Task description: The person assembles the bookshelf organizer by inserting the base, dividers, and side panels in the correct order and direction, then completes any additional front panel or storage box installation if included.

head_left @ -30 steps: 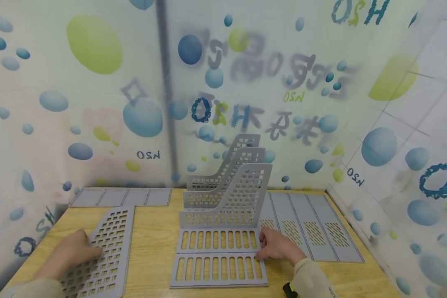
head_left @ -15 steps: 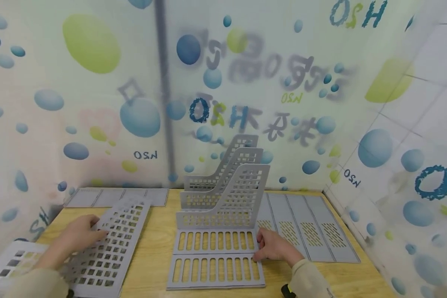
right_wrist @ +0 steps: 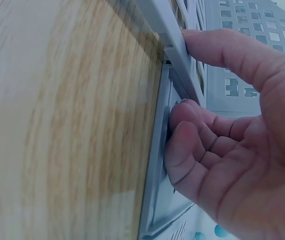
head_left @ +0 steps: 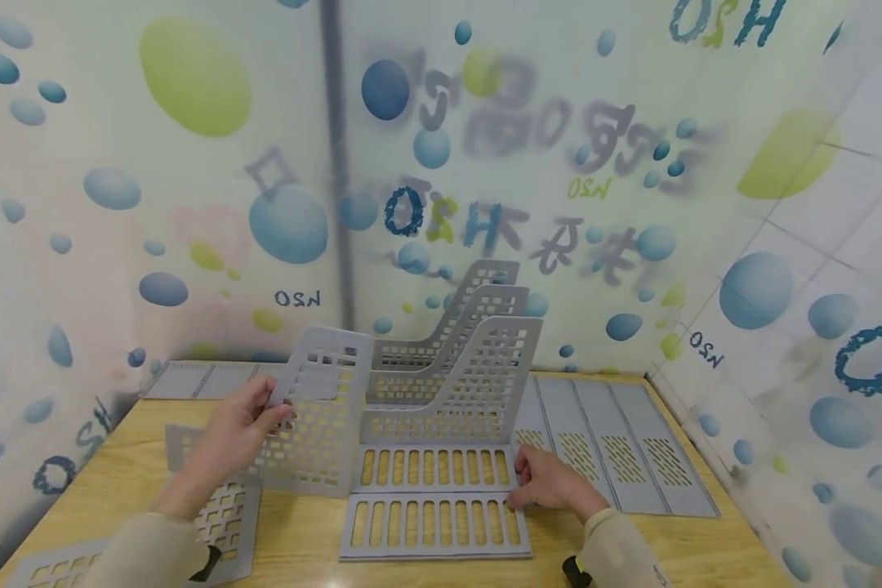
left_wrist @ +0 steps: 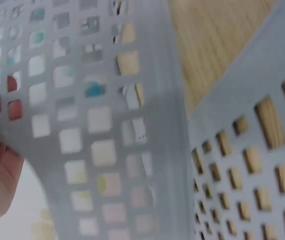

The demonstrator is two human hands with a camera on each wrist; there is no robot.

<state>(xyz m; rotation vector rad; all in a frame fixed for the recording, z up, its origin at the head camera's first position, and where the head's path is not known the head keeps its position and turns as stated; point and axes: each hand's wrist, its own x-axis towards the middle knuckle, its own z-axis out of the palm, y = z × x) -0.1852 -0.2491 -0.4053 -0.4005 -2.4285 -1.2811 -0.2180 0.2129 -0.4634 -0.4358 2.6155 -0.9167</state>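
Observation:
My left hand (head_left: 228,433) grips a grey perforated side panel (head_left: 331,341) by its left edge, holding it raised and roughly upright just left of the slotted base. In the left wrist view this panel (left_wrist: 168,135) fills much of the picture, with fingertips showing through its holes. My right hand (head_left: 551,482) pinches the right edge of the grey slotted base panel (head_left: 434,493), which lies flat on the table. The right wrist view shows the thumb (right_wrist: 217,47) on that edge and the other fingers curled. Several perforated dividers (head_left: 523,392) stand upright at the base's back part.
Another perforated panel (head_left: 246,531) lies on the table below my left forearm, with a further one (head_left: 22,567) at the lower left corner. Flat grey panels lie at the back left (head_left: 224,382) and right (head_left: 625,408). A patterned curtain (head_left: 191,204) surrounds the wooden table.
My left hand has lifted the perforated panel off the left side of the table and carried it right, up beside the slotted base. The right hand has stayed at the base's edge.

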